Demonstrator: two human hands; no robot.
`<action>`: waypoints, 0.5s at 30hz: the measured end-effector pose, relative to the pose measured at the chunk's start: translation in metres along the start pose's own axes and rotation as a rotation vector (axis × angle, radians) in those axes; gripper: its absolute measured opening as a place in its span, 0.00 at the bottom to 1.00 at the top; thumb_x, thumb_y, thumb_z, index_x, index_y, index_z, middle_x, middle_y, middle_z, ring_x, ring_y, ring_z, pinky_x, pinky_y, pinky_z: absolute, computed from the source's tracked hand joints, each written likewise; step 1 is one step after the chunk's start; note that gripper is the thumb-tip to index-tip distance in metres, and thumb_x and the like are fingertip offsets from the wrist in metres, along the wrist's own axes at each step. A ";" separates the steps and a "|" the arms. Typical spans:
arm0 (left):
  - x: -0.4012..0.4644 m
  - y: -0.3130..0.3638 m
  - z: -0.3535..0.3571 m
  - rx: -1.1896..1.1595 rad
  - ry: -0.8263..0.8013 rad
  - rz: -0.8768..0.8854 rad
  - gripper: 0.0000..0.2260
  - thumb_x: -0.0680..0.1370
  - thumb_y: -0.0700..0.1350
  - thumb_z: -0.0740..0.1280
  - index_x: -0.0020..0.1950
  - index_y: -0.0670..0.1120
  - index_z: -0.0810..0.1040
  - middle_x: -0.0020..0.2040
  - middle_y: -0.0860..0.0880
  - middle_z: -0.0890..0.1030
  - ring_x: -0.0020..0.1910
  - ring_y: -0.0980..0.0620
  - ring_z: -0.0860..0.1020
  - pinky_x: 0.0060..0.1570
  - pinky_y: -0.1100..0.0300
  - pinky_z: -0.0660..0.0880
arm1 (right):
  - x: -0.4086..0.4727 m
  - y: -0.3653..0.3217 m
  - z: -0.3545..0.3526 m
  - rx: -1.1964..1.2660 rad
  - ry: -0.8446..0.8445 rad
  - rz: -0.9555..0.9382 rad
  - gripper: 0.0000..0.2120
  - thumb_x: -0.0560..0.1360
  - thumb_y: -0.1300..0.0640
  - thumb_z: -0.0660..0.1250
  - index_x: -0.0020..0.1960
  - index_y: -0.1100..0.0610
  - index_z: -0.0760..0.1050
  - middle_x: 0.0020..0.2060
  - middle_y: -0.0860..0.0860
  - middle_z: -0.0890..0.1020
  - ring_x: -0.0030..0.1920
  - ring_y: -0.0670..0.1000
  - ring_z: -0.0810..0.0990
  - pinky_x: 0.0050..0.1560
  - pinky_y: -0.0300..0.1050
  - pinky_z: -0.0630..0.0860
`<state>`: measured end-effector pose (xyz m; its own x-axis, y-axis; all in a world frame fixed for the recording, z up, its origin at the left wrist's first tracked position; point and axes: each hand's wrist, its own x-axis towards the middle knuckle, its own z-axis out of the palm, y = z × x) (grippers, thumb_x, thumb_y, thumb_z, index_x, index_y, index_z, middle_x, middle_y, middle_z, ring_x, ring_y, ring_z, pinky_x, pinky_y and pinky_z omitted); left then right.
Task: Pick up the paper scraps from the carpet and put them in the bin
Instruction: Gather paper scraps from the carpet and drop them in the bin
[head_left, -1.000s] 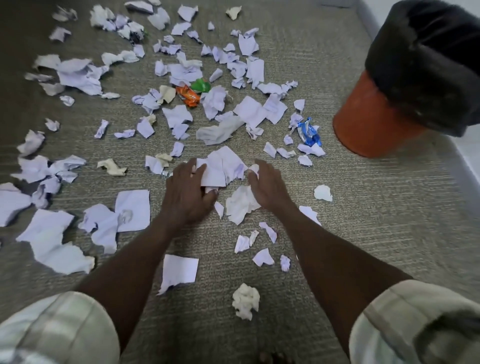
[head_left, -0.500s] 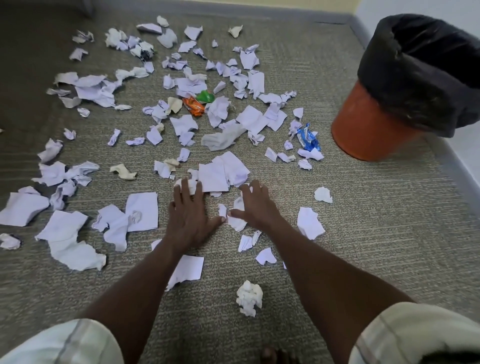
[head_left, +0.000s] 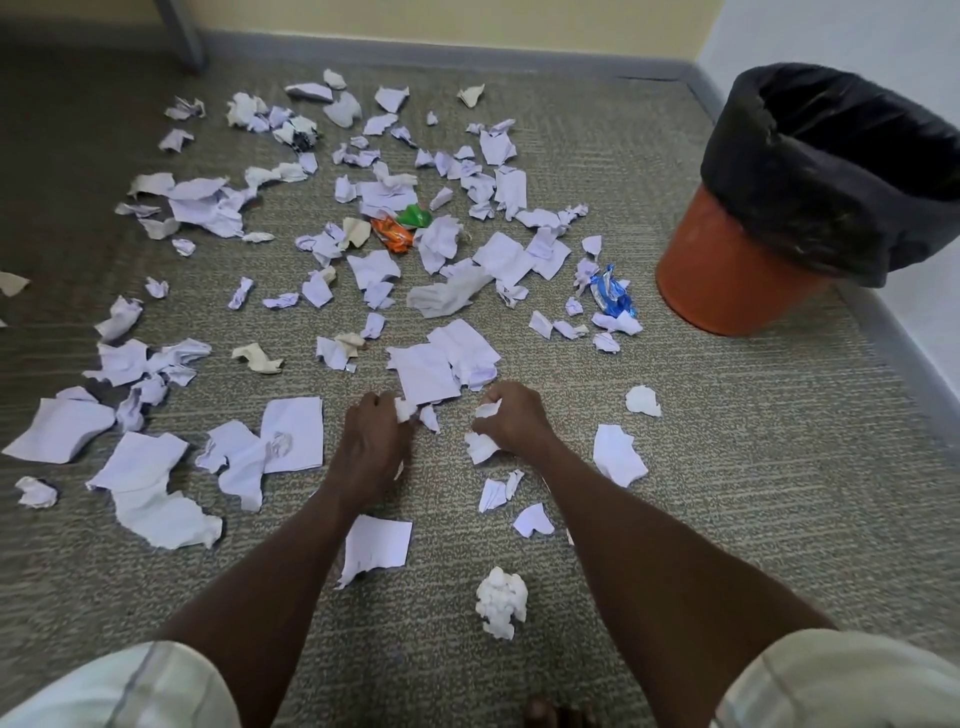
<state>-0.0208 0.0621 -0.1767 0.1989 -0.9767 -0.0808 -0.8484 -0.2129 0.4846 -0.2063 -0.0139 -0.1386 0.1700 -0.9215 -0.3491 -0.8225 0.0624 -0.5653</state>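
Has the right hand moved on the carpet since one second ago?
Yes. The right hand pulled back toward the person, away from the flat paper sheets it touched earlier, and now grips a scrap.

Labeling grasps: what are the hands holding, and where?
Left hand grips a crumpled paper scrap in its curled fingers. Right hand clutches another scrap, which sticks out above and below the fist.

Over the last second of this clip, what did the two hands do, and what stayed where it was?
Both hands went from flat on the carpet to curled: the left hand now grips a crumpled scrap, the right hand bunches paper scraps. They drew slightly back toward the person. The bin and the crumpled ball stayed put.
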 end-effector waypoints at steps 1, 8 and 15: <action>0.000 0.003 -0.002 -0.033 0.024 -0.019 0.06 0.77 0.38 0.65 0.51 0.36 0.72 0.47 0.33 0.76 0.47 0.32 0.75 0.43 0.47 0.68 | 0.000 -0.002 -0.001 0.032 0.015 0.029 0.16 0.69 0.58 0.76 0.54 0.61 0.79 0.53 0.58 0.82 0.54 0.57 0.80 0.49 0.43 0.74; -0.013 0.012 -0.012 0.190 0.012 0.002 0.12 0.80 0.46 0.59 0.59 0.40 0.71 0.50 0.35 0.76 0.46 0.34 0.74 0.44 0.42 0.71 | -0.004 -0.010 -0.004 0.037 0.051 0.036 0.14 0.68 0.58 0.75 0.51 0.60 0.78 0.50 0.56 0.83 0.52 0.57 0.80 0.46 0.43 0.73; -0.029 0.017 -0.002 0.024 -0.183 -0.172 0.25 0.70 0.50 0.77 0.60 0.44 0.70 0.57 0.38 0.69 0.54 0.33 0.73 0.56 0.46 0.71 | -0.009 -0.006 -0.008 0.013 0.046 0.022 0.16 0.70 0.58 0.74 0.56 0.59 0.79 0.57 0.55 0.82 0.56 0.56 0.79 0.47 0.38 0.67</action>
<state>-0.0397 0.0874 -0.1642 0.2517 -0.9143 -0.3175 -0.8214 -0.3753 0.4295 -0.2074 -0.0093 -0.1259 0.1264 -0.9364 -0.3274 -0.8186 0.0879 -0.5676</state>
